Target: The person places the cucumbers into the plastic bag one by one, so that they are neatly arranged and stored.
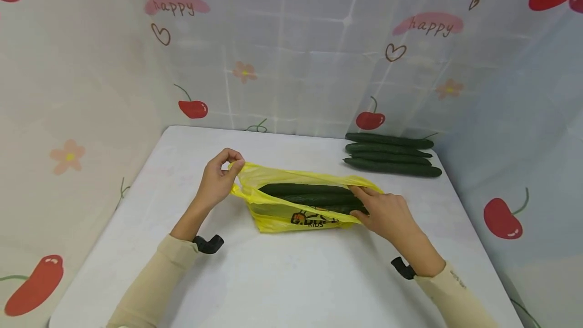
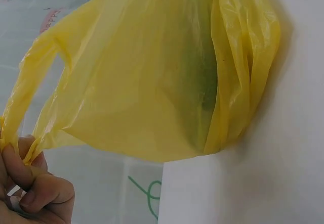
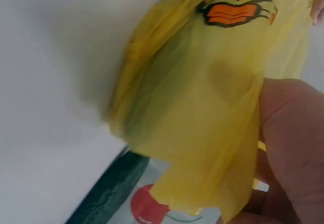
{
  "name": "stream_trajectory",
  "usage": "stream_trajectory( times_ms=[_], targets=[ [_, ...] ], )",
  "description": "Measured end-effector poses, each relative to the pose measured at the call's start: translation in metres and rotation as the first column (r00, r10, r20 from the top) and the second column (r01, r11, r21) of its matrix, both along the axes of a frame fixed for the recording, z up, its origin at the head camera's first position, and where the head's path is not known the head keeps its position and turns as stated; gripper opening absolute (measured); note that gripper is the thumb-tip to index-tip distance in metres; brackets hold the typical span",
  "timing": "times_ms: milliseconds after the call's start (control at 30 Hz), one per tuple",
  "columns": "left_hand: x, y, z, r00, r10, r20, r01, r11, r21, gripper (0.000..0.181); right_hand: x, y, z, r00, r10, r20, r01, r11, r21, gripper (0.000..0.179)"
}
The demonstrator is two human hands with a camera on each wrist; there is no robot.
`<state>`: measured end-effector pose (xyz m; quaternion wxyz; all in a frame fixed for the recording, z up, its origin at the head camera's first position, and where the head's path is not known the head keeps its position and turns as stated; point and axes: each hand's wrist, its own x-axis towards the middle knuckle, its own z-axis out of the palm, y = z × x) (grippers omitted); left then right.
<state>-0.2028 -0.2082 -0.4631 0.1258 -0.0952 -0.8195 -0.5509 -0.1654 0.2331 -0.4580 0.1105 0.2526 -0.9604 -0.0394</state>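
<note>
A yellow plastic bag (image 1: 273, 219) with a printed cartoon and the word KIDS stands at mid-table, its mouth spread wide. Several dark green cucumbers (image 1: 314, 199) lie side by side inside it. My left hand (image 1: 218, 178) pinches the bag's left handle between thumb and fingers, also seen in the left wrist view. At the right end of the mouth, my right hand (image 1: 387, 216) grips the bag's edge, thumb toward the front rim and fingers toward the back. In the right wrist view, the thumb (image 3: 293, 128) lies along the yellow film, and part of the fingers is hidden.
Several more cucumbers (image 1: 391, 156) lie in a stack of rows at the table's back right corner. The white table (image 1: 282, 277) is bordered by a printed curtain (image 1: 300, 65) behind and at both sides. Black wrist mounts show at both cuffs.
</note>
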Motion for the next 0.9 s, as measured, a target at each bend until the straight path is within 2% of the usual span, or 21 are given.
stream_trajectory(
  times_ms=[167,300,467,600,700,767,833,900],
  targets=[
    [0.0,-0.001,0.001,1.0,-0.006,0.006,0.006,1.0,0.001,0.02,0.005,-0.005,0.012,0.999,-0.001,0.052,-0.001,1.0,0.025,0.094],
    [0.002,0.0,0.001,0.998,-0.016,0.068,0.018,0.999,-0.03,0.021,0.003,-0.004,0.017,0.997,0.049,0.055,-0.047,0.999,-0.027,0.102],
    [0.011,0.005,0.006,0.983,-0.055,0.178,0.078,0.989,-0.122,0.034,-0.001,0.0,0.018,0.995,0.097,0.011,-0.095,0.99,-0.104,0.09],
    [0.021,0.01,0.011,0.965,-0.062,0.254,0.117,0.972,-0.206,0.047,-0.003,0.003,0.016,0.986,0.15,-0.079,-0.162,0.972,-0.169,0.072],
    [0.028,0.012,0.014,0.957,-0.038,0.288,0.118,0.956,-0.269,0.052,-0.008,0.006,0.014,0.969,0.19,-0.156,-0.226,0.936,-0.268,0.057],
    [0.032,0.013,0.014,0.957,-0.024,0.29,0.114,0.948,-0.299,0.053,-0.015,0.012,0.013,0.962,0.191,-0.194,-0.25,0.901,-0.354,0.049],
    [0.035,0.014,0.014,0.957,-0.014,0.29,0.109,0.944,-0.312,0.052,-0.026,0.021,0.009,0.963,0.164,-0.212,-0.246,0.855,-0.457,0.041],
    [0.038,0.014,0.013,0.959,-0.005,0.283,0.098,0.944,-0.316,0.051,-0.039,0.034,0.002,0.974,0.108,-0.199,-0.202,0.81,-0.55,0.032]
  ],
)
